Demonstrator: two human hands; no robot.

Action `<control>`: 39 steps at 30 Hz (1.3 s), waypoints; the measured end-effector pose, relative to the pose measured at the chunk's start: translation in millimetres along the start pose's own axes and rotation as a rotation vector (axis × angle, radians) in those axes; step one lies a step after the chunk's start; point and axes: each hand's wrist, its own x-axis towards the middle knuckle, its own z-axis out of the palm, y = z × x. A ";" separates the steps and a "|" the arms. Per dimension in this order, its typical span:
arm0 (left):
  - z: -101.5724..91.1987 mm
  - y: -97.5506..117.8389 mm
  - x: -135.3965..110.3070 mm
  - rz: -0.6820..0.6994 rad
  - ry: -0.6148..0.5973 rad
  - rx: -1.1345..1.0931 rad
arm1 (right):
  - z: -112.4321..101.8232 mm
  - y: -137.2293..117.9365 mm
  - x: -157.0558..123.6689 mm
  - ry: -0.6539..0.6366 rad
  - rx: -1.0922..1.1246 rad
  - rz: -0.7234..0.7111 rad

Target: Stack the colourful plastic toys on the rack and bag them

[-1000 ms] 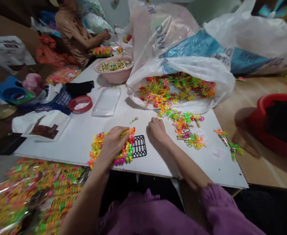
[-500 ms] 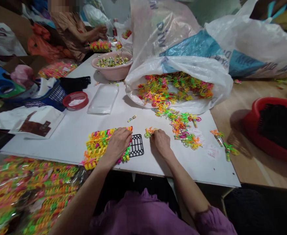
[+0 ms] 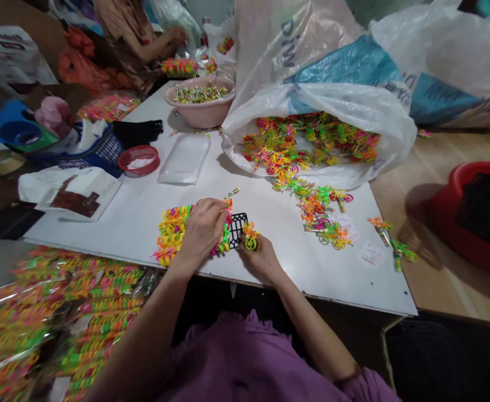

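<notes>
A black plastic grid [image 3: 239, 228] lies on the white table [image 3: 270, 223], most of it covered by rows of bright plastic ring toys [image 3: 173, 234]. My left hand [image 3: 203, 230] rests curled on top of those rows, pressing them down. My right hand [image 3: 259, 258] is closed in a pinch on a small yellow-and-orange ring toy [image 3: 250, 239], held right at the grid's bare right edge. More loose ring toys [image 3: 320, 215] lie scattered to the right, spilling from a big clear plastic bag [image 3: 312, 139].
A pink bowl [image 3: 201, 109] of wrapped pieces, a flat clear tray [image 3: 184, 159] and a red basket [image 3: 138, 161] stand farther back. Another person [image 3: 128, 33] works at the far end. Packed toy bundles [image 3: 52, 318] lie at my lower left; a red tub [image 3: 475, 212] sits right.
My right hand picked a ring toy from the loose pile and brought it left and toward me to the grid's edge. My left hand stayed on the filled rows.
</notes>
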 end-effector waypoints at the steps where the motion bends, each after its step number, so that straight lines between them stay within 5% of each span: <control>1: -5.4 2.4 -6.9 0.012 -0.005 -0.016 | 3.3 2.0 1.1 0.022 0.013 -0.011; 7: -0.1 14.3 -47.8 0.101 -0.195 -0.041 | 6.4 -1.8 6.0 -0.027 -0.267 -0.253; 14: 20.5 20.3 -51.7 0.156 -0.061 -0.003 | 6.4 -5.5 4.3 -0.097 -0.640 -0.270; 21: 19.5 25.6 -62.5 0.223 -0.053 0.067 | 0.8 -6.6 -7.2 -0.161 -0.546 -0.328; 26: 10.6 34.0 -64.1 0.244 -0.057 0.068 | -55.8 -4.2 -14.5 -0.114 -0.529 -0.277; 29: -4.8 20.4 -52.6 0.195 0.082 0.028 | -106.5 2.0 -8.0 0.122 -0.940 -0.229; 32: -24.5 -9.3 -39.7 -0.004 0.171 0.024 | -142.7 9.0 -4.2 0.218 -1.333 -0.162; 36: -43.8 -40.5 -33.5 -0.147 0.036 0.085 | -157.6 15.8 -5.9 0.241 -1.427 -0.154; 39: -49.8 -41.0 -36.7 -0.170 0.033 0.099 | -156.2 21.4 -9.2 0.269 -1.414 -0.145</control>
